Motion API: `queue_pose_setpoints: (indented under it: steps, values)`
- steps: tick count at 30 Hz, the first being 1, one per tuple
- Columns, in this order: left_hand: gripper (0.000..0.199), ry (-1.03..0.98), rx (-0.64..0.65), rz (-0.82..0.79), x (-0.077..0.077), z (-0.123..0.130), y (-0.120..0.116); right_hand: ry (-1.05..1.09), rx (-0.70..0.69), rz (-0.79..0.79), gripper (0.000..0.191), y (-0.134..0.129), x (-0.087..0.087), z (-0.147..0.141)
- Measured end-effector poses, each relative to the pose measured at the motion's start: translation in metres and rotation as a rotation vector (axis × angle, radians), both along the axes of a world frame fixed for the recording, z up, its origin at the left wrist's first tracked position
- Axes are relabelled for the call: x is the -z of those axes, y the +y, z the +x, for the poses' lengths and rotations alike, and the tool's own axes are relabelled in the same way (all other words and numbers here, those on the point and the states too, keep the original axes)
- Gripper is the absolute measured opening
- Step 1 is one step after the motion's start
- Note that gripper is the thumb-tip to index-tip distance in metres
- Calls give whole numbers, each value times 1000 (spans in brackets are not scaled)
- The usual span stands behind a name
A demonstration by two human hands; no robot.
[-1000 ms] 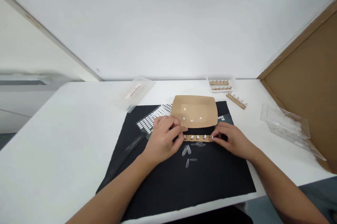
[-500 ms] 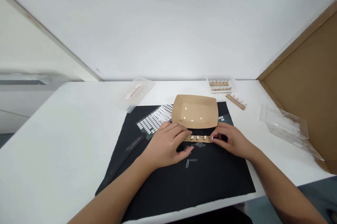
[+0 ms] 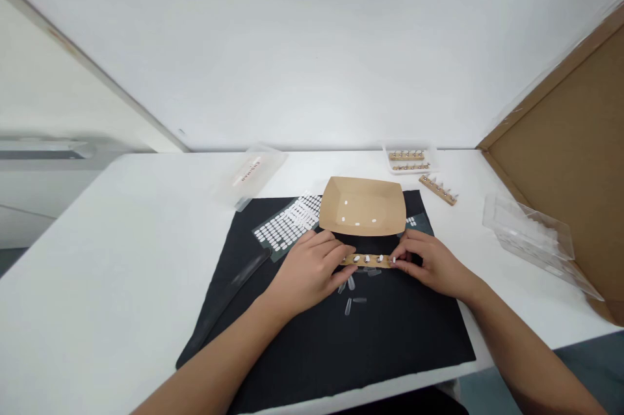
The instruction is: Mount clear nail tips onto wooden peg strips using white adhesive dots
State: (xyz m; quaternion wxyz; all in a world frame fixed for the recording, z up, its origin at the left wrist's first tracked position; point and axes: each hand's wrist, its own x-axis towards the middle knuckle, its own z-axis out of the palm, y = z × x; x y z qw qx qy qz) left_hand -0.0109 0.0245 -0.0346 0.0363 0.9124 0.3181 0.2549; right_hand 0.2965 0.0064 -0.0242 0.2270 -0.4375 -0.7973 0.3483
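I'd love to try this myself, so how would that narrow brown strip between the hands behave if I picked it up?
The brown strip likely feels stiff: it looks straight between the left hand and right hand. It is probably light, being slim. The white ovals along its top might get knocked loose, being small and exposed.

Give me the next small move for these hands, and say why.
Probably free the left hand and pick up a loose clear tip, while the right hand steadies the brown strip: the strip's visible white ovals show no tips on them, and several lie close by on the black mat.
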Motion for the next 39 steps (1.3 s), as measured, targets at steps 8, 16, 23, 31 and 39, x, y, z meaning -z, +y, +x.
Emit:
queue_pose_setpoints:
  steps: [8, 16, 23, 31, 39]
  values:
    - [16, -15, 1, -34, 0, 1, -2, -24, -8, -7, 9, 0, -2, 1]
    - [15, -18, 13, -42, 0, 1, -2, -101, -49, 127, 29, -1, -11, 11]
    - [16, -36, 25, -29, 1, 2, -2, -66, 75, 446, 26, -5, -14, 0]
    - [13, -21, 27, -45, -1, 4, -3, -269, 99, 575, 24, -7, -1, -21]
    - [13, -23, 16, -55, 1, 3, -3, -342, 77, 623, 13, -5, 1, -24]
